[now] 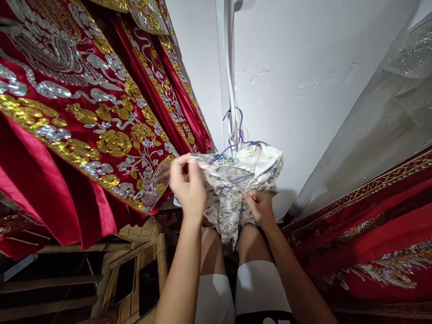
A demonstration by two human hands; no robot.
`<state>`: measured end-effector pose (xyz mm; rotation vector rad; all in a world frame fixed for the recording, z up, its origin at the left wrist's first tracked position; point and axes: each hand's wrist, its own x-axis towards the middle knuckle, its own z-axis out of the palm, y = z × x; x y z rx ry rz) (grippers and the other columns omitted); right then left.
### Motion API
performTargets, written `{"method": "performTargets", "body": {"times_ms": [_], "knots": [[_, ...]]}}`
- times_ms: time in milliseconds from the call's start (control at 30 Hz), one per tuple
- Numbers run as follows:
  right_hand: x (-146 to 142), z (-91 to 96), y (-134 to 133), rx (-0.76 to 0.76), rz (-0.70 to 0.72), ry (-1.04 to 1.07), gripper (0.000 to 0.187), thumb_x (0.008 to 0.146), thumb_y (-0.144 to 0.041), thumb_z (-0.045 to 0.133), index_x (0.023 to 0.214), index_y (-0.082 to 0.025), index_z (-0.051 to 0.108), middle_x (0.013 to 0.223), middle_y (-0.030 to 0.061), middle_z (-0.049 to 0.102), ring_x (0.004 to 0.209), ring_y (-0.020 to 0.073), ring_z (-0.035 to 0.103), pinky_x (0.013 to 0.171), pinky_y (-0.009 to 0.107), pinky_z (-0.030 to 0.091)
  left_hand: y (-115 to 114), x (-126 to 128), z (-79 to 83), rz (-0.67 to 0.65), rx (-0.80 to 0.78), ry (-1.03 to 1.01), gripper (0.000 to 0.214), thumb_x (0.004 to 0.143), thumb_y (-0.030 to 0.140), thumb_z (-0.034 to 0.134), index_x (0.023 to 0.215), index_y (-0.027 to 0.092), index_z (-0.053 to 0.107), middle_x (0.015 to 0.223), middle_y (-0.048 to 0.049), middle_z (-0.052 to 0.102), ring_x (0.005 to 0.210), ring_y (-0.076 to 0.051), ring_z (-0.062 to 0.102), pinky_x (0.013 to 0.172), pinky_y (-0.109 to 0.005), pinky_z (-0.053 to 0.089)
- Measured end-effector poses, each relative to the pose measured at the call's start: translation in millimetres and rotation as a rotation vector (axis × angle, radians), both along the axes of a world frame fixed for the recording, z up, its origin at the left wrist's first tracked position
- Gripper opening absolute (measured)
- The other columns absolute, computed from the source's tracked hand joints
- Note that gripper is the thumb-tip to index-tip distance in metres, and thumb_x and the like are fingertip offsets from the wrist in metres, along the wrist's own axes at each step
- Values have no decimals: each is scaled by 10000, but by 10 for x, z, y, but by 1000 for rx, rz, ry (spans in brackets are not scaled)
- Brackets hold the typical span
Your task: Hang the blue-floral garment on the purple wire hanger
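Observation:
A light patterned shirt [229,193] hangs in front of my knees on a purple hanger [240,130]. The hanger's hook is caught on a white strap [230,81] running down the wall. My left hand [189,180] pinches the shirt at its left shoulder, thumb and fingers closed on the cloth and a little blurred. Lower on the other side, my right hand [259,204] grips the shirt's right edge. The right shoulder drapes over the hanger's arm. Folds hide much of the shirt's shape.
Red cloth with gold and silver sequins [114,139] hangs close on the left. Two dark phones [125,280] lie on a bamboo seat [162,256] at lower left. Behind the shirt is a white wall [286,67]. More red embroidered cloth [378,243] stands at right.

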<state>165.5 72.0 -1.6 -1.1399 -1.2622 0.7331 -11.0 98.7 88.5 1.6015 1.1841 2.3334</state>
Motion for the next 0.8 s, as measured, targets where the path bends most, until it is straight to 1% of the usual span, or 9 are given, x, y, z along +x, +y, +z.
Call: {"method": "performTargets", "body": {"times_ms": [33, 100, 167, 267, 333, 433, 567, 667, 800], "knots": [[-1, -87, -96, -42, 13, 54, 435, 803, -376, 611, 503, -251, 322, 473, -62, 279, 476, 112, 288, 504, 290, 234, 71, -151, -81, -59, -48, -184, 145, 958, 319, 638, 954, 174, 637, 939, -32, 663, 924, -167, 637, 942, -327, 502], [-31, -216, -305, -127, 56, 140, 417, 794, -374, 615, 499, -249, 349, 461, -59, 311, 462, 110, 301, 485, 283, 239, 194, -414, -307, -296, -194, -590, 110, 934, 276, 659, 911, 175, 620, 868, -16, 666, 889, -147, 655, 931, -282, 524], [-86, -290, -494, -205, 88, 167, 392, 783, -370, 624, 489, -246, 395, 449, -49, 363, 454, 115, 325, 469, 280, 258, 247, -545, -577, -453, -331, -873, 83, 956, 200, 576, 890, 173, 620, 832, -37, 688, 888, -151, 681, 914, -270, 545], [-135, -352, -684, -270, 123, 217, 378, 784, -388, 616, 487, -251, 427, 429, -37, 402, 442, 126, 345, 470, 287, 299, 166, -434, -949, -523, -484, -1048, 221, 977, 127, 437, 940, 141, 654, 858, -91, 732, 896, -166, 713, 886, -287, 571], [-95, -388, -753, -276, 114, 291, 394, 797, -423, 614, 492, -254, 429, 426, -34, 404, 444, 130, 345, 478, 293, 311, 52, -229, -1154, -572, -572, -1128, 201, 956, 131, 476, 981, 127, 676, 886, -103, 752, 902, -170, 726, 874, -290, 575], [65, -426, -812, -262, 42, 403, 393, 779, -471, 654, 514, -248, 469, 454, -31, 426, 444, 122, 339, 472, 290, 292, -116, 76, -1411, -577, -650, -1051, 128, 871, 177, 632, 973, 137, 698, 906, -83, 761, 895, -171, 725, 851, -277, 562], [293, -454, -886, -237, -40, 460, 400, 749, -489, 713, 531, -232, 498, 472, -45, 410, 444, 106, 333, 472, 279, 277, -299, 295, -1638, -495, -674, -607, 222, 742, 267, 761, 920, 147, 703, 906, -56, 742, 881, -186, 684, 823, -280, 518], [415, -543, -936, -252, -29, 402, 428, 783, -492, 695, 521, -227, 484, 463, -44, 411, 447, 105, 333, 480, 276, 283, -426, 354, -1683, -504, -682, -446, 236, 732, 334, 781, 844, 152, 681, 828, -30, 691, 813, -165, 633, 767, -251, 483], [558, -753, -948, -541, 232, 106, 413, 788, -454, 688, 496, -211, 527, 408, -48, 401, 413, 103, 319, 462, 268, 258, -581, 389, -1566, -673, -650, -611, 365, 751, 487, 796, 843, 180, 622, 781, 0, 622, 702, -126, 573, 699, -233, 461]]}}
